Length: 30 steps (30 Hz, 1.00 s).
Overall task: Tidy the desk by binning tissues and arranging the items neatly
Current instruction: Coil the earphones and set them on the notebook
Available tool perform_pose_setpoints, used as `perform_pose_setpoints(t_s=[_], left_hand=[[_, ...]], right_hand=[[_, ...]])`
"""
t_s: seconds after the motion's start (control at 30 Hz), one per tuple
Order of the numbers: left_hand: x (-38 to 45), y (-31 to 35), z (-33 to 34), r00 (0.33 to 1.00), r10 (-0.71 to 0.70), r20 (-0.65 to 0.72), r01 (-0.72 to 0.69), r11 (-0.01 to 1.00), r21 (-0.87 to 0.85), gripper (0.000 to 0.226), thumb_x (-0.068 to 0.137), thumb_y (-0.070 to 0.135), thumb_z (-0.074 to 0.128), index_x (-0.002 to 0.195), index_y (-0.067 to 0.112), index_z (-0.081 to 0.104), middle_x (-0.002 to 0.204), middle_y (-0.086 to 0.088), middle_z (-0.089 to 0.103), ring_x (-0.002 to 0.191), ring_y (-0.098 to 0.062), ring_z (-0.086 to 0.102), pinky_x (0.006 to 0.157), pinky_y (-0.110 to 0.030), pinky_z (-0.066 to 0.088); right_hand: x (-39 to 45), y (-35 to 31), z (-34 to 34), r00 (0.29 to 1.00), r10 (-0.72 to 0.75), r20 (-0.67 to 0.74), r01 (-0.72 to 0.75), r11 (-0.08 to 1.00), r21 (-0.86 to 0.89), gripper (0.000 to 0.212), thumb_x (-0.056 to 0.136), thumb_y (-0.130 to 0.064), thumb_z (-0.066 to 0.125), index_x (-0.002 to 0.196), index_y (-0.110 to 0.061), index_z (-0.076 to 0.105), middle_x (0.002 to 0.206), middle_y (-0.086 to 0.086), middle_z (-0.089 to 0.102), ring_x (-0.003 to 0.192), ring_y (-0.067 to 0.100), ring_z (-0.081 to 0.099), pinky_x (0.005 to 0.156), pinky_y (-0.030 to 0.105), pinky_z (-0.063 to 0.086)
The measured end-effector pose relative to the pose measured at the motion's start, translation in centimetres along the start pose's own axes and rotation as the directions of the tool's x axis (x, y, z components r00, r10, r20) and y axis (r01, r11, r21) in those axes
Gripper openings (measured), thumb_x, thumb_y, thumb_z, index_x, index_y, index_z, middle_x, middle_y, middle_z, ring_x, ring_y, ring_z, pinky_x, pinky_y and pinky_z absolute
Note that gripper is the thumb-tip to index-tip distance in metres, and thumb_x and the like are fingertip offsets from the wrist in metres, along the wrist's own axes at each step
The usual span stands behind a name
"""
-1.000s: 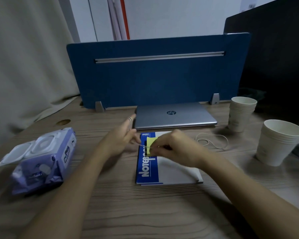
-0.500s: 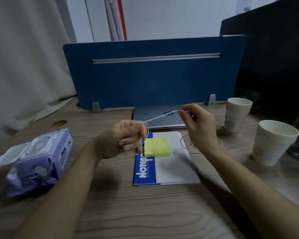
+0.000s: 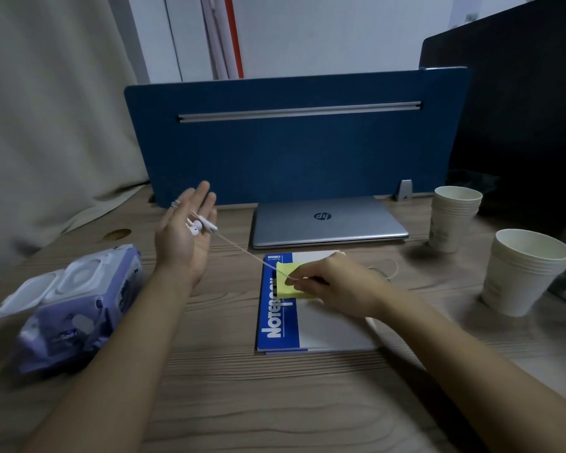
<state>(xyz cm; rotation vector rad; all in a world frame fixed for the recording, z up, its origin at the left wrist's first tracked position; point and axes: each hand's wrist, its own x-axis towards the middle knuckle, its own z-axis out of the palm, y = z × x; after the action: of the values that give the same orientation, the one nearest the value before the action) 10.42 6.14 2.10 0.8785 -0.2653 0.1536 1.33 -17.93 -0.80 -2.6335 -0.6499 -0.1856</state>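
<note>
White wired earphones [image 3: 196,228] lie against the palm of my left hand [image 3: 180,246], which is raised above the desk with its fingers straight up and its thumb pinning the buds. Their thin cable [image 3: 242,251] runs taut down to my right hand [image 3: 334,286], which pinches it just above a yellow sticky-note pad [image 3: 286,291]. The pad sits on a blue and white notebook [image 3: 324,331]. Slack cable loops on the desk behind my right hand [image 3: 391,268]. No tissues are in sight.
A purple wet-wipes pack [image 3: 76,305] with its lid open lies at the left. A closed silver laptop [image 3: 324,220] sits before the blue divider [image 3: 291,142]. Two stacks of paper cups [image 3: 455,217] [image 3: 523,273] stand at the right, beside a dark screen [image 3: 520,109].
My left hand has lifted and spread its fingers, showing the buds on the palm. My right hand has come down from near the laptop to the sticky pad, pulling the cable taut.
</note>
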Motion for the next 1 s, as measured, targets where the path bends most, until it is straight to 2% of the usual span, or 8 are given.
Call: perform_pose_setpoints(t_s=[0.13, 0.23, 0.37, 0.47, 0.6, 0.83, 0.9, 1.0], left_hand=[[-0.6, -1.3, -0.6, 0.993, 0.102, 0.065, -0.119, 0.725, 0.679, 0.049, 0.104, 0.043, 0.032, 0.14, 0.013, 0.043, 0.125, 0.005, 0.064, 0.114, -0.004, 0.06, 0.103, -0.033, 0.043], [-1.7, -2.1, -0.4, 0.97, -0.026, 0.242, -0.2, 0.476, 0.857, 0.062, 0.094, 0.063, 0.025, 0.14, 0.025, 0.041, 0.109, 0.016, 0.07, 0.092, 0.015, 0.06, 0.085, -0.022, 0.042], [-3.0, -2.3, 0.5, 0.88, -0.332, 0.34, -0.231, 0.327, 0.916, 0.072, 0.085, 0.08, 0.019, 0.115, 0.029, 0.059, 0.087, 0.007, 0.074, 0.084, 0.005, 0.065, 0.082, -0.028, 0.049], [-3.2, -1.9, 1.4, 0.775, -0.48, 0.412, -0.234, 0.387, 0.892, 0.086, 0.08, 0.082, 0.021, 0.1, 0.014, 0.07, 0.057, 0.009, 0.061, 0.057, 0.002, 0.058, 0.078, -0.026, 0.045], [-3.3, -1.0, 1.7, 0.62, -0.586, 0.522, -0.091, 0.607, 0.79, 0.055, 0.078, 0.076, 0.053, 0.081, 0.024, 0.072, 0.048, 0.006, 0.043, 0.047, -0.011, 0.045, 0.074, -0.02, 0.051], [-3.1, 0.3, 1.9, 0.299, -0.482, 0.823, 0.443, 0.834, 0.328, 0.02, 0.098, 0.023, 0.056, 0.099, 0.005, 0.064, 0.058, 0.006, 0.061, 0.05, -0.006, 0.06, 0.071, -0.028, 0.058], [-3.2, 0.8, 2.1, 0.336, -0.372, 0.866, 0.584, 0.803, 0.118, 0.025, 0.101, 0.012, 0.046, 0.116, -0.007, 0.056, 0.078, -0.008, 0.07, 0.061, -0.012, 0.067, 0.078, -0.032, 0.059], [-3.0, 1.2, 2.0, 0.566, -0.302, 0.767, 0.541, 0.838, -0.069, 0.038, 0.101, 0.014, 0.043, 0.131, -0.008, 0.052, 0.107, -0.014, 0.071, 0.083, -0.016, 0.07, 0.089, -0.034, 0.055]], right_hand=[[-0.2, -0.9, -0.2, 0.997, -0.075, -0.003, 0.075, 0.997, 0.036, 0.027, 0.096, -0.038, 0.054, 0.112, -0.024, 0.07, 0.112, -0.009, 0.072, 0.097, 0.006, 0.065, 0.076, 0.032, 0.055], [-0.4, -1.4, -0.8, 0.964, -0.149, -0.221, 0.178, 0.977, 0.114, 0.019, 0.094, -0.032, 0.06, 0.098, -0.02, 0.074, 0.09, -0.01, 0.073, 0.077, 0.007, 0.064, 0.067, 0.035, 0.053], [-0.6, -1.4, -2.1, 0.846, -0.124, -0.519, 0.219, 0.968, 0.125, 0.015, 0.091, -0.024, 0.065, 0.09, -0.012, 0.073, 0.078, -0.003, 0.069, 0.07, 0.011, 0.063, 0.063, 0.035, 0.051], [-0.8, -1.0, -2.8, 0.74, -0.035, -0.672, 0.211, 0.96, 0.183, 0.011, 0.09, -0.017, 0.067, 0.091, -0.009, 0.074, 0.08, -0.001, 0.071, 0.071, 0.01, 0.064, 0.064, 0.032, 0.053], [-0.7, 0.2, -3.0, 0.659, 0.109, -0.744, 0.173, 0.941, 0.291, 0.01, 0.091, -0.016, 0.066, 0.089, -0.009, 0.073, 0.076, -0.001, 0.069, 0.068, 0.01, 0.061, 0.062, 0.028, 0.05], [-0.1, 2.5, -2.1, 0.667, 0.314, -0.676, -0.01, 0.911, 0.413, 0.013, 0.091, -0.024, 0.065, 0.081, -0.018, 0.07, 0.066, -0.008, 0.063, 0.06, 0.005, 0.053, 0.058, 0.023, 0.04], [0.0, 3.0, -1.6, 0.755, 0.315, -0.575, -0.121, 0.929, 0.349, 0.017, 0.093, -0.028, 0.063, 0.086, -0.015, 0.072, 0.068, -0.003, 0.066, 0.066, 0.015, 0.06, 0.061, 0.031, 0.044], [0.1, 2.6, -0.6, 0.906, 0.226, -0.359, -0.173, 0.969, 0.175, 0.018, 0.095, -0.03, 0.059, 0.094, -0.019, 0.074, 0.074, -0.002, 0.069, 0.065, 0.015, 0.06, 0.064, 0.034, 0.047]])
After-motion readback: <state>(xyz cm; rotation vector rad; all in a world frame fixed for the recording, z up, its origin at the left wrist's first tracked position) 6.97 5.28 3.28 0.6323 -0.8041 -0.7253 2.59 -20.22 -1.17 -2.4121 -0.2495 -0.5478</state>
